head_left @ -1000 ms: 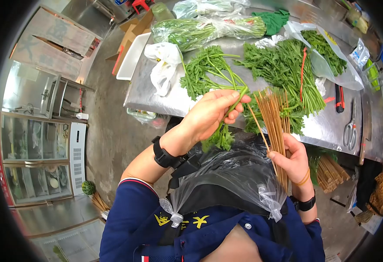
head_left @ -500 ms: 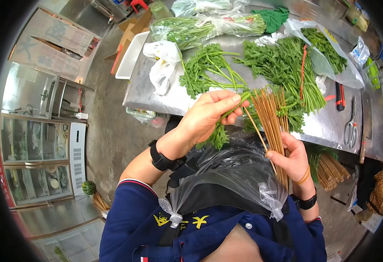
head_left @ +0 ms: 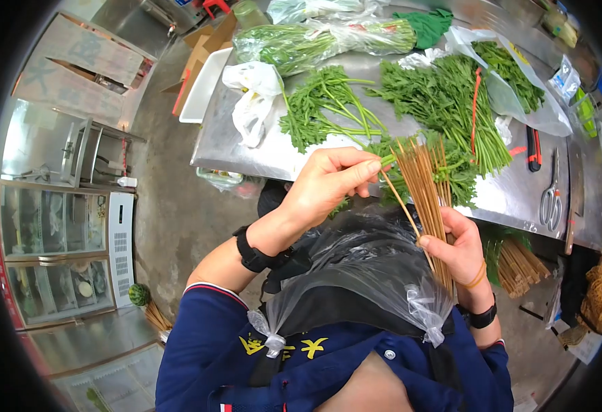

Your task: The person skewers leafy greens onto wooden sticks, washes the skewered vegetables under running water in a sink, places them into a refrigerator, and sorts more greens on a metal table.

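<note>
My right hand is wrapped round a bundle of thin bamboo skewers held with their points up. One skewer leans out to the left, under my right thumb. Between thumb and fingers, my left hand pinches a green leafy stem. The stem's cut end is beside the tip of that single skewer; I cannot tell whether the tip has pierced it. Most of the stem is hidden behind my left hand. Loose leafy greens and a larger pile of greens lie on the metal table beyond.
On the metal table are a white plastic bag, bagged vegetables, scissors and a red-and-black cutter. A white tray stands at the left edge. More skewers are low at the right. Glass-door fridges stand left.
My left hand has turned slightly, and less of the stem and its hanging leaves shows. The stem's end stays close to the single skewer's tip. My right hand is almost unmoved.
</note>
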{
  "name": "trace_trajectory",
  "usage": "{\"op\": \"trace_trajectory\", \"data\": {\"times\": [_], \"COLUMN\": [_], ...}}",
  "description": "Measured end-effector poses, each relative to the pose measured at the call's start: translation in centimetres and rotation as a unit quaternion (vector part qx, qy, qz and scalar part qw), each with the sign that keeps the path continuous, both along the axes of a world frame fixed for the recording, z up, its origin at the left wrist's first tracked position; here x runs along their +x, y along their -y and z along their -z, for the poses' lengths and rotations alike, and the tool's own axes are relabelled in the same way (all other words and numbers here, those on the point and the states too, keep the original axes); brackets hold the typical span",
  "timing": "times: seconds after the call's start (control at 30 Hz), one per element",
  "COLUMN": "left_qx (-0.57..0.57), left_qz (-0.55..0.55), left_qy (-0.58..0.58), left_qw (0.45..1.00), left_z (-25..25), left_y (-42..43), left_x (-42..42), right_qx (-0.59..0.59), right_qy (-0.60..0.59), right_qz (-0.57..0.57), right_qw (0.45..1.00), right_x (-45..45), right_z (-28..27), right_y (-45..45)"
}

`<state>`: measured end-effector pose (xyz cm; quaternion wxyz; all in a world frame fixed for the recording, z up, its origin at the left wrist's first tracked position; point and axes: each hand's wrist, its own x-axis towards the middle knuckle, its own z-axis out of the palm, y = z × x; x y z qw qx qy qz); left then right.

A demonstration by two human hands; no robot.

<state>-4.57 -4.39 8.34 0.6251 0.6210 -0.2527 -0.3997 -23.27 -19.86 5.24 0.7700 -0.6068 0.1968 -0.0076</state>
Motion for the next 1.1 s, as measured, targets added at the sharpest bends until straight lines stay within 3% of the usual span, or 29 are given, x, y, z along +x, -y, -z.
{"op": "trace_trajectory", "data": {"times": [0.2, 0.33, 0.4, 0.6, 0.73, 0.9, 1.03, 1.1], "left_qx": [0.003, -0.010, -0.018, -0.024, -0.011, -0.026, -0.027, -0.027], "left_qz": [0.019, 0.024, 0.009, -0.018, -0.020, -0.009, -0.011, 0.040], "left_qy": [-0.166, -0.165, -0.090, -0.030, -0.052, 0.005, 0.007, -0.065], "left_qw": [0.986, 0.986, 0.996, 0.999, 0.998, 1.000, 1.000, 0.997], "left_z": [0.2, 0.2, 0.4, 0.1, 0.4, 0.4, 0.3, 1.1], "left_y": [-0.1, -0.1, 0.0, 0.0, 0.1, 0.1, 0.0, -0.1], "left_x": [0.1, 0.2, 0.0, -0.7, -0.5, -0.8, -1.2, -0.8], "right_qx": [0.026, 0.025, 0.020, 0.021, 0.016, 0.043, 0.056, 0.056], "right_qy": [0.012, 0.011, 0.013, 0.016, 0.017, 0.006, 0.016, 0.018], "right_qz": [-0.006, -0.008, -0.005, -0.008, -0.014, 0.000, -0.002, 0.003], "right_qw": [1.000, 1.000, 1.000, 1.000, 1.000, 0.999, 0.998, 0.998], "right_x": [0.1, 0.0, 0.1, 0.1, 0.0, 0.0, -0.2, -0.1], "right_z": [0.3, 0.3, 0.3, 0.3, 0.4, 0.1, 0.5, 0.5], "right_y": [-0.2, -0.1, -0.1, -0.1, 0.1, -0.2, -0.2, -0.3]}}
